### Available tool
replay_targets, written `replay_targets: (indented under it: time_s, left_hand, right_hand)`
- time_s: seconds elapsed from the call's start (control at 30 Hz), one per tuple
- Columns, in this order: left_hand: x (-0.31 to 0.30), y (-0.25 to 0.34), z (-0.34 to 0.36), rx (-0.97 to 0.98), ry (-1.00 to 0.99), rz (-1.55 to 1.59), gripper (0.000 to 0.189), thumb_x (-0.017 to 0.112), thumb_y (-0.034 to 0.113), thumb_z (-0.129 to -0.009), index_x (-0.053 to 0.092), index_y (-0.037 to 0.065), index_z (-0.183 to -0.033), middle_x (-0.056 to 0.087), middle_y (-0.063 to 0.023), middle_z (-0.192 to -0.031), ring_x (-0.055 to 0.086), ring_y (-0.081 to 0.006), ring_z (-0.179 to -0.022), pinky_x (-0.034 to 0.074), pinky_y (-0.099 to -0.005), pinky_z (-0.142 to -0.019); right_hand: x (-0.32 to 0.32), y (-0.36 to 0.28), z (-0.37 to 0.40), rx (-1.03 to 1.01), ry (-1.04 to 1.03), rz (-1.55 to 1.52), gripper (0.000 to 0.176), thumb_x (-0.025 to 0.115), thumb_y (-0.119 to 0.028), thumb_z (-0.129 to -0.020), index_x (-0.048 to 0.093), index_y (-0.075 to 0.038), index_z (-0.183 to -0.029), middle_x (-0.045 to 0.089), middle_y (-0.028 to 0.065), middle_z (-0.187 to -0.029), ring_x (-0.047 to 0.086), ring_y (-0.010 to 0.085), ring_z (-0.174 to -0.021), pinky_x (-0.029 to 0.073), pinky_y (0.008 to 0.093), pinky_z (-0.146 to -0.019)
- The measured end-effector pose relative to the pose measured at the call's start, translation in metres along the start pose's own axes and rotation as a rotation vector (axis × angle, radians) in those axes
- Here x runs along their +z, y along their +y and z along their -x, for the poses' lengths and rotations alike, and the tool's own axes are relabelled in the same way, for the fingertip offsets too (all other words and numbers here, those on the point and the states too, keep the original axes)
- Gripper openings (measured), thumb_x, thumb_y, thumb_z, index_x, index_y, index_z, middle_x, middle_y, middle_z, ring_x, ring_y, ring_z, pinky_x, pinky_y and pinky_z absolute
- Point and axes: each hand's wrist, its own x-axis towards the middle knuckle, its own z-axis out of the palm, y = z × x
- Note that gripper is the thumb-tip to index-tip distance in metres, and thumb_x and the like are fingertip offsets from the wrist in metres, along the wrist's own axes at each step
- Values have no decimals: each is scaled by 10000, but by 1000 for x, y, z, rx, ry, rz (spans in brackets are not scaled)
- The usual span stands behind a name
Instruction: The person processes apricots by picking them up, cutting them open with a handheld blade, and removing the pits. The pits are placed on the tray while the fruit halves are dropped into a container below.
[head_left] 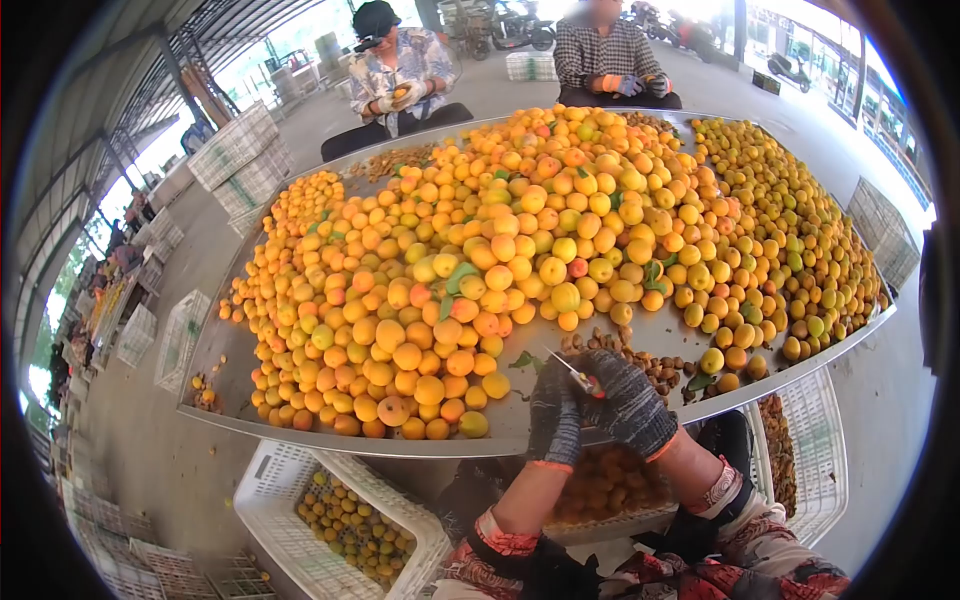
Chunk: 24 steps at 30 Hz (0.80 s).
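At the near edge of the metal table, my two hands are close together in dark grey knitted gloves with orange cuffs. My right hand is closed on a small knife with a red and white handle. Its thin blade points up and to the left. My left hand is closed right beside it, and whatever its fingers hold is hidden. A big heap of orange-yellow apricots rises just beyond my hands. Brown apricot pits lie on the metal by my right hand.
Smaller, greener apricots cover the table's right side. Below its near edge stand a white crate with fruit and another crate. Across the table sit two gloved people. Stacked crates stand to the left.
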Motion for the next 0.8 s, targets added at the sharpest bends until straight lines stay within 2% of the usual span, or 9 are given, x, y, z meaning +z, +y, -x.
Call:
replay_targets:
  time_s: [0.2,0.3,0.43,0.5,0.53,0.67,0.7,0.77,0.8]
  left_hand:
    - [-3,5,17,454,-62,-260,303,414,245,-922,576,8,-1018,597,-143,-949,559,-213,-869,439,-319,-737]
    - [-5,5,24,92,-155,-150,296,387,194,-923,518,-9,-1095,539,-174,-1063,529,-281,-962,416,-356,-839]
    - [-15,6,29,253,49,-157,295,466,261,-901,578,14,-1017,615,-122,-898,578,-211,-818,448,-324,-728]
    - [-27,2,30,379,-261,-393,287,483,261,-891,580,31,-1032,613,-127,-934,581,-221,-845,452,-323,-743]
    - [-29,6,34,378,-260,-390,287,483,261,-891,580,31,-1032,613,-127,-934,581,-221,-845,452,-323,-743]
    - [-30,28,53,439,-635,-566,246,481,235,-885,591,56,-1012,591,-140,-1000,573,-271,-873,455,-337,-747]
    - [-31,30,54,520,-726,-559,224,483,213,-878,594,69,-1008,584,-141,-1014,567,-287,-882,457,-341,-748]
    - [-39,10,44,762,-692,-663,226,488,194,-868,582,82,-1041,581,-138,-1009,568,-287,-884,457,-341,-749]
    - [-42,3,40,1003,-651,-762,242,492,174,-859,570,95,-1073,579,-136,-1003,569,-287,-886,457,-341,-749]
  right_hand:
    - [7,32,21,325,-37,-524,336,634,-62,-759,514,-48,-1073,576,75,-909,572,193,-804,469,301,-699]
    - [-17,-2,20,415,-87,-507,277,613,-41,-775,520,-64,-1035,554,19,-709,526,109,-537,425,213,-462]
    - [-18,23,30,643,38,-917,260,657,-68,-743,515,-67,-961,522,-4,-627,464,99,-434,364,218,-385]
    - [-25,11,16,793,177,-1162,270,668,-90,-737,518,-55,-959,530,9,-635,462,99,-422,366,223,-381]
    - [-30,24,17,502,-26,-486,275,663,-118,-748,514,-47,-967,536,22,-639,480,91,-477,390,214,-429]
    - [-34,14,-19,647,-305,-76,427,597,-274,-785,525,-49,-1140,585,137,-1042,558,230,-972,436,319,-843]
    - [-12,48,-21,647,-308,-75,427,597,-274,-785,525,-49,-1140,585,137,-1042,558,230,-972,436,319,-843]
    - [48,145,-29,-293,-213,36,297,628,-209,-766,556,21,-941,595,117,-811,549,176,-719,453,277,-671]
    - [46,109,-41,2,-341,67,396,609,-274,-769,534,6,-1039,569,157,-965,539,242,-873,428,319,-783]
